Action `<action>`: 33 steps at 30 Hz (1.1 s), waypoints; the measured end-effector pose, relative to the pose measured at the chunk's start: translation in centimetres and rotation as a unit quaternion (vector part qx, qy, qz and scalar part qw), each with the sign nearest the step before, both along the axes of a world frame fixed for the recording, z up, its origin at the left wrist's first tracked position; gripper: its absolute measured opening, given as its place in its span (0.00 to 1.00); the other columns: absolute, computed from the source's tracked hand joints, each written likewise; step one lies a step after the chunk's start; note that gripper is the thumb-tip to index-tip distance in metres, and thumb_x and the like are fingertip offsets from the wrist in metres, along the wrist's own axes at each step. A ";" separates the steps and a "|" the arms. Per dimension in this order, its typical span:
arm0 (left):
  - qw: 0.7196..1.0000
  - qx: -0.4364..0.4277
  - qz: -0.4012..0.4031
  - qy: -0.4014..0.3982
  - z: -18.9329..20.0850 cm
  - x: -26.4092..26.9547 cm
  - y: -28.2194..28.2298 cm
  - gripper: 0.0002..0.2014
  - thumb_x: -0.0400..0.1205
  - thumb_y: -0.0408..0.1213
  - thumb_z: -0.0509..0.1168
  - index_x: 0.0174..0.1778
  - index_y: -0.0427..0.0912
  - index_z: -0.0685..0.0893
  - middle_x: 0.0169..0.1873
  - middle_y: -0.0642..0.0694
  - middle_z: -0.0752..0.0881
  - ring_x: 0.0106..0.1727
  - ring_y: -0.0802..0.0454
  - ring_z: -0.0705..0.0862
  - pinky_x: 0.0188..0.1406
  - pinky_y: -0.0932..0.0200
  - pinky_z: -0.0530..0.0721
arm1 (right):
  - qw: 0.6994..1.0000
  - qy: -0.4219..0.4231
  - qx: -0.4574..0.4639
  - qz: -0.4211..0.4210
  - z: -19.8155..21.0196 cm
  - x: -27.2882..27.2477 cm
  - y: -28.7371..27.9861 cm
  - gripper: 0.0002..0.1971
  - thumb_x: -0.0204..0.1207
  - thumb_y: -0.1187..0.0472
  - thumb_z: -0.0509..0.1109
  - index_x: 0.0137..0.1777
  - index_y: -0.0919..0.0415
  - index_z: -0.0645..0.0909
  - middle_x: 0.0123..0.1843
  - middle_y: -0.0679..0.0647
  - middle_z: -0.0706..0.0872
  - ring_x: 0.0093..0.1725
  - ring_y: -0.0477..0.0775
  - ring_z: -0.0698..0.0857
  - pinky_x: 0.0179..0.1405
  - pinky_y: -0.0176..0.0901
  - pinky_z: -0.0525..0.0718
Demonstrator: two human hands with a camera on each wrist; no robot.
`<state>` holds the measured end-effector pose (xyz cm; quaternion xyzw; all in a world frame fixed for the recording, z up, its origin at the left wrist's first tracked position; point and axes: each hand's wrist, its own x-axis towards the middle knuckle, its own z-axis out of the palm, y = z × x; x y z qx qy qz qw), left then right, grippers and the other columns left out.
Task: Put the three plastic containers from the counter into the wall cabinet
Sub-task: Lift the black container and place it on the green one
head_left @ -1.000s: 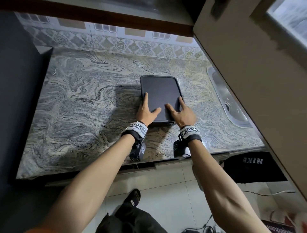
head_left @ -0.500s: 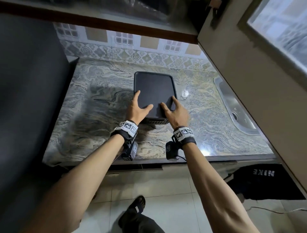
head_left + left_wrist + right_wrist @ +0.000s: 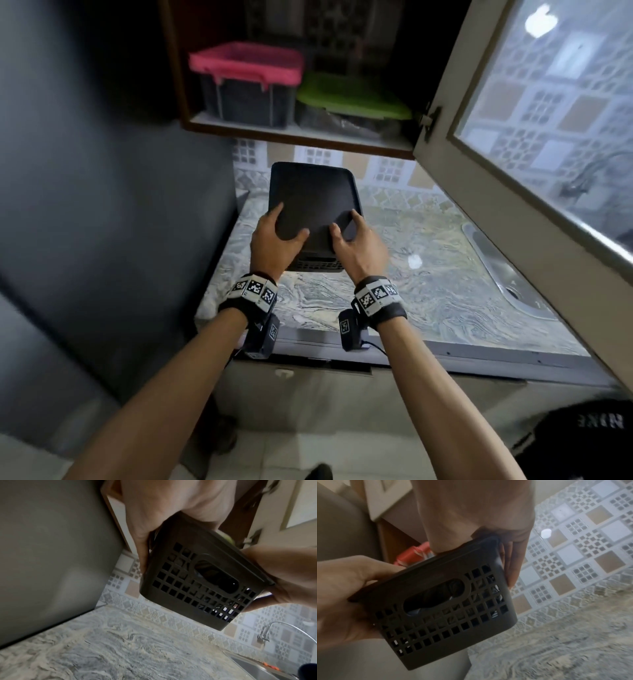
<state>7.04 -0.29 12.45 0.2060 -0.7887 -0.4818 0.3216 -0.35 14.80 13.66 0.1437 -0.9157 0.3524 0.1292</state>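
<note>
A dark grey plastic container [image 3: 315, 195] with a flat lid and lattice sides [image 3: 197, 588] hangs in the air above the counter, just below the open wall cabinet [image 3: 308, 135]. My left hand [image 3: 284, 226] grips its near left corner, thumb on the lid. My right hand [image 3: 346, 222] grips the near right corner [image 3: 450, 608] in the same way. Inside the cabinet, a pink-lidded container [image 3: 246, 85] stands at the left and a green-lidded container [image 3: 349, 99] at the right.
The cabinet door [image 3: 513, 154] with its glass pane swings out on the right, close to my right arm. A dark tall surface [image 3: 102, 171] walls off the left. A steel sink [image 3: 503, 270] and tap [image 3: 267, 631] sit at the right of the marble counter [image 3: 411, 294].
Both hands have lifted the grey container off the counter and raised it toward the cabinet. The head view has tilted up, so the cabinet's inside now shows.
</note>
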 end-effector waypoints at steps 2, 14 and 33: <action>1.000 0.006 0.008 0.017 1.7 2.5 0.0 0.37 0.73 0.48 0.76 0.78 0.46 0.73 0.73 0.44 0.78 0.73 0.48 0.78 0.74 0.50 0.78 | 1.000 -0.002 -0.014 0.012 2.0 2.3 0.1 0.34 0.76 0.34 0.62 0.80 0.47 0.69 0.65 0.55 0.87 0.60 0.59 0.87 0.54 0.51 0.87; 0.997 -0.006 -0.002 0.082 11.0 10.7 2.1 0.35 0.71 0.54 0.73 0.76 0.53 0.75 0.76 0.51 0.77 0.78 0.55 0.73 0.78 0.51 0.73 | 0.996 0.084 -0.029 -0.012 11.8 10.2 2.3 0.31 0.77 0.36 0.62 0.78 0.47 0.72 0.63 0.54 0.88 0.61 0.59 0.86 0.53 0.48 0.82; 0.985 -0.048 -0.043 0.159 25.1 -0.6 0.8 0.34 0.73 0.45 0.77 0.76 0.43 0.76 0.73 0.44 0.80 0.74 0.50 0.78 0.72 0.58 0.75 | 0.985 0.153 -0.075 -0.039 25.4 1.3 2.0 0.32 0.77 0.37 0.62 0.79 0.49 0.72 0.69 0.55 0.85 0.67 0.60 0.83 0.61 0.51 0.79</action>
